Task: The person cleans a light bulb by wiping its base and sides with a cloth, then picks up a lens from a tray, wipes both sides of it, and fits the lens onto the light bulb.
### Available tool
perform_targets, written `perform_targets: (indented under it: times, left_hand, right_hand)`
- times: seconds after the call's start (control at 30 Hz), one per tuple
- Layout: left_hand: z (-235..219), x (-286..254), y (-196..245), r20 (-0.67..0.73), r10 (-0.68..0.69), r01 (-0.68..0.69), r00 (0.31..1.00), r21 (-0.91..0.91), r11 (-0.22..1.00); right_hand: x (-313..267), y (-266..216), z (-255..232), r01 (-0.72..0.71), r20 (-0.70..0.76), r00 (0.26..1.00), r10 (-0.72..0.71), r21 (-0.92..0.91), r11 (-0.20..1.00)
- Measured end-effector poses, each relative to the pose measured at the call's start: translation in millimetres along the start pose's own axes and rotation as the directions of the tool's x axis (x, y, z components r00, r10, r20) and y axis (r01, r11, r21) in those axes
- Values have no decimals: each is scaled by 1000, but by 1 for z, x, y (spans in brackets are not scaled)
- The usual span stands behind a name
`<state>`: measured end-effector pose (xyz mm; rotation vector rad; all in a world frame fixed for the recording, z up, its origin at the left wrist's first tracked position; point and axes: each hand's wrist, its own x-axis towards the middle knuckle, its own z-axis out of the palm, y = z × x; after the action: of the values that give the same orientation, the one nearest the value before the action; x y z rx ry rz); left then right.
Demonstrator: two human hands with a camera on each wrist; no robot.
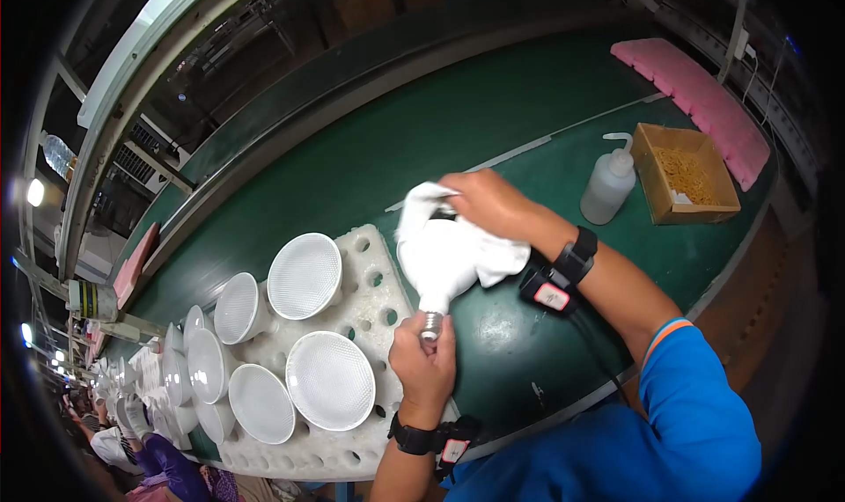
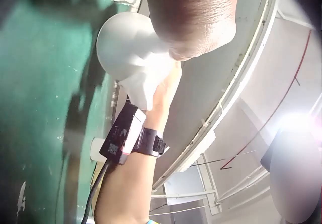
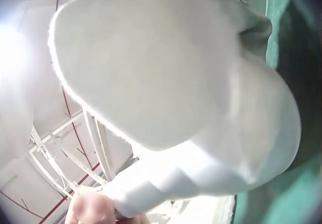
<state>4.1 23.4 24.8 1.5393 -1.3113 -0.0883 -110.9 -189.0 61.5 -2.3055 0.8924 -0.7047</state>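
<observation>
In a blue shirt [image 1: 607, 449], with black straps [image 1: 576, 254] on both wrists, clasping the metal screw base [image 1: 431, 327] of a white bulb [image 1: 438, 260] in the left grip [image 1: 422, 363], with the bulb's broad end pointing away above the green worktop [image 1: 519, 370]. Grasping a white cloth [image 1: 502, 257], partly blurred, in the right grip [image 1: 493, 205] and holding it against the broad end. Just to the left, with a pale holed tray [image 1: 268, 351] bearing more bulbs [image 1: 330, 381], faces up. To the right, well apart from the held bulb, with a spouted bottle [image 1: 609, 188] upright just beside a cardboard box [image 1: 704, 215] of small yellowish pieces [image 1: 691, 172]. Farther off, with a long pink foam strip [image 1: 704, 102] near the worktop's edge.
</observation>
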Motion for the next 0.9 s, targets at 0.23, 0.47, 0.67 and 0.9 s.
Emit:
perform_targets:
  times: [0.23,0.47,0.67,0.9]
  left_hand:
    - [-1,3,1,58,169,-170,984,12,985]
    - [-1,6,2,50,254,-256,966,46,966]
    - [-1,7,3,63,280,-284,958,56,957]
    - [-6,1,1,112,214,-225,970,94,970]
  right_hand:
    - [-32,29,-25,-294,61,943,327,613,734]
    - [-25,5,-19,-365,304,929,210,668,649]
    - [-27,-9,-22,-466,356,883,305,592,658]
    - [-24,2,-22,-491,383,868,316,566,662]
